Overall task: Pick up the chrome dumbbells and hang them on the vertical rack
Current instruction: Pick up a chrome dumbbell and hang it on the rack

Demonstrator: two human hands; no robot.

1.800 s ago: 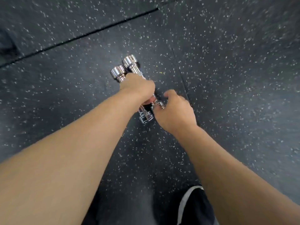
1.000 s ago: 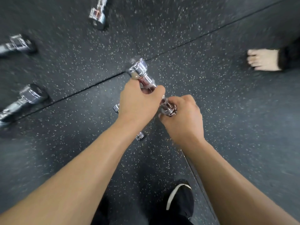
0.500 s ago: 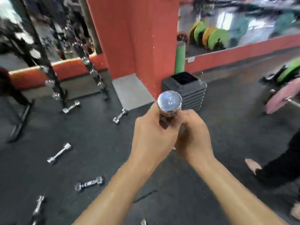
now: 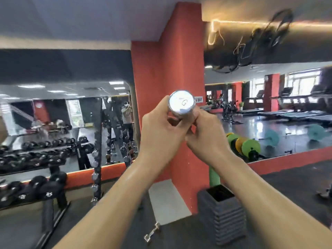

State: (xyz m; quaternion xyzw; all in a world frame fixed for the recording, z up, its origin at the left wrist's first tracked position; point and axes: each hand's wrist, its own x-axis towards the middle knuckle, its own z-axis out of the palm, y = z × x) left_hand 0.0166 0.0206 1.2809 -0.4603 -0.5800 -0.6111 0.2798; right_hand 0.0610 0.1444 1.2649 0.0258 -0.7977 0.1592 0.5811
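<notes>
Your left hand (image 4: pixel 161 130) and right hand (image 4: pixel 206 133) both clench the polished chrome dumbbell (image 4: pixel 181 104) at chest height, its round mirror-smooth end cap facing you before the red pillar (image 4: pixel 168 69); the tall black vertical rack (image 4: pixel 97 159) stands lower left; another chrome dumbbell (image 4: pixel 152 232) lies on the dark floor (image 4: pixel 287 177).

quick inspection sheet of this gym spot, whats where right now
surface: dark floor, one pale slab by the red pillar
job's things: chrome dumbbell held end-on to the camera; another dumbbell on the floor; vertical rack left, by the mirror
clutter: black stepper stack, green roller, colour plates
grippers: left hand and right hand both closed on the chrome dumbbell
cables: nothing seen
surroundings: black dumbbell rack far left
</notes>
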